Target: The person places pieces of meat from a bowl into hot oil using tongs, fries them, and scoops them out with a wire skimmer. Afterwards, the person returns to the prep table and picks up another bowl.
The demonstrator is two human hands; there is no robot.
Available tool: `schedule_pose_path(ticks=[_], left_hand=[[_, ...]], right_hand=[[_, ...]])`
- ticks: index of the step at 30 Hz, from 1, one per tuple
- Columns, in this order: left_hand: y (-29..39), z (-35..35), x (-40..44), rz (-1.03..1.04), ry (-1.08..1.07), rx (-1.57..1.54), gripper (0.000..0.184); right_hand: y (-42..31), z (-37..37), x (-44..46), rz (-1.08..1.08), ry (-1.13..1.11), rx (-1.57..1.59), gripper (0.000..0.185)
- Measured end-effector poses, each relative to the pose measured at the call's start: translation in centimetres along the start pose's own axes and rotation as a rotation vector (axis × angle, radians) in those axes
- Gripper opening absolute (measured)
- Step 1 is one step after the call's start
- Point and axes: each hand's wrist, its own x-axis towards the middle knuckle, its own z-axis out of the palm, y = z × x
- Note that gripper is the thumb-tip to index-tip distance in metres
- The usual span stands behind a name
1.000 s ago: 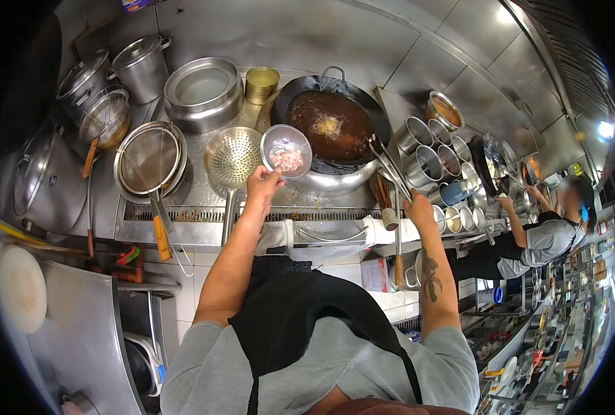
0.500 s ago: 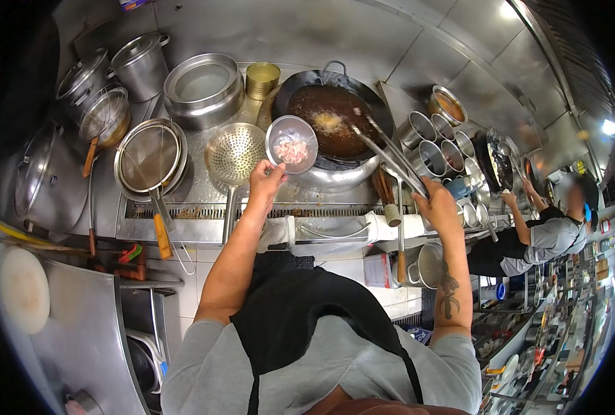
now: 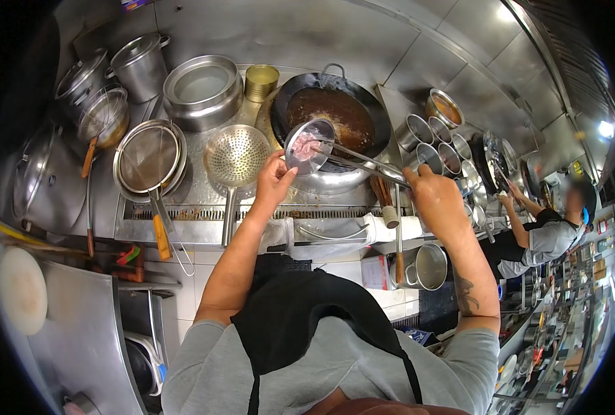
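Observation:
My left hand (image 3: 275,181) grips the rim of a small metal bowl (image 3: 315,163), tilted beside the near left edge of the wok. Pale pink raw meat pieces (image 3: 305,146) lie inside it. With my right hand (image 3: 432,197) I hold long metal tongs (image 3: 369,164), fingers wrapped round them, and their tips reach into the bowl at the meat. Behind the bowl, a large black wok (image 3: 373,114) holds dark brown oil (image 3: 328,111) with light bubbles on its surface.
Left of the wok are a perforated ladle (image 3: 234,153), mesh strainers (image 3: 148,155), a steel pot (image 3: 203,111) and a tin can (image 3: 261,84). Metal containers (image 3: 425,153) stand to the right, and a bamboo brush (image 3: 383,200) nearer. A co-worker (image 3: 549,228) stands at far right.
The tongs have swung back from over the wok into the bowl. The bowl has shifted slightly right and tilted. The pale frothy patch in the oil has spread into scattered bubbles.

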Motion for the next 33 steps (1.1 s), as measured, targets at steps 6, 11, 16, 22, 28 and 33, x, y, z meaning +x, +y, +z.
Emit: schedule_pose_path(ticks=[6, 11, 16, 22, 28, 33], left_hand=[[-0.3, -0.3, -0.1, -0.425, -0.003, -0.208, 0.022], [-0.2, -0.1, 0.2, -0.500, 0.069, -0.371, 0.020], [-1.2, 0.5, 0.9, -0.569, 0.122, -0.387, 0.021], [-1.7, 0.9, 1.5, -0.652, 0.170, -0.338, 0.022], [-2.3, 0.9, 1.5, -0.590, 0.188, -0.338, 0.023], [-2.2, 0.6, 1.3, -0.549, 0.204, -0.331, 0.024]], right_hand=[[0.4, -1.2, 0.0, 0.037, -0.035, 0.001, 0.030], [1.5, -0.5, -0.3, 0.080, 0.014, 0.069, 0.031], [2.6, 0.5, -0.5, 0.150, 0.040, 0.077, 0.031], [5.1, 5.2, -0.8, 0.210, -0.040, 0.068, 0.028], [6.2, 12.6, -1.1, 0.315, -0.212, 0.077, 0.023], [6.4, 14.0, -1.6, 0.354, -0.183, 0.107, 0.030]])
